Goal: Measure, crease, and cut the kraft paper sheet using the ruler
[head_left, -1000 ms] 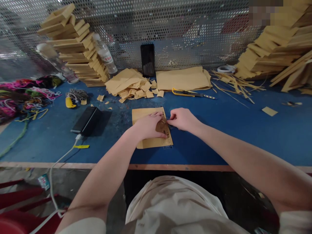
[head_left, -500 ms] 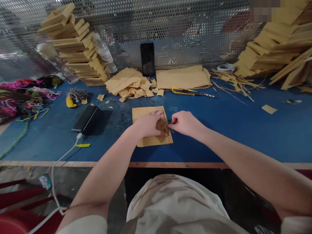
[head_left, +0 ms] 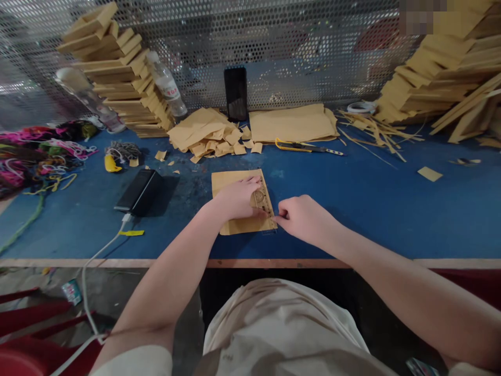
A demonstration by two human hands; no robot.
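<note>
A piece of brown kraft paper [head_left: 238, 226] lies flat on the blue table in front of me. Across its right side rests a clear ruler [head_left: 263, 196] with cut-out shapes, roughly along the paper's edge. My left hand [head_left: 239, 199] is spread over both and presses them down, thumb and fingers apart on the ruler. At the ruler's lower right end, the fingertips of my right hand [head_left: 299, 216] are pinched together. Whatever they hold, if anything, is hidden or too small to make out.
Behind the paper lie a yellow utility knife [head_left: 291, 147], kraft scraps [head_left: 209, 133] and a paper stack [head_left: 293, 123]. An upright phone [head_left: 236, 94] leans on the mesh. Left are a black power bank [head_left: 139, 191] with cable and yarn [head_left: 43, 151]. Tall folded-paper stacks [head_left: 438, 78] flank both sides.
My right hand has slid towards me along the ruler's right edge, from about its middle to its lower end. The left hand, ruler and paper have stayed in place.
</note>
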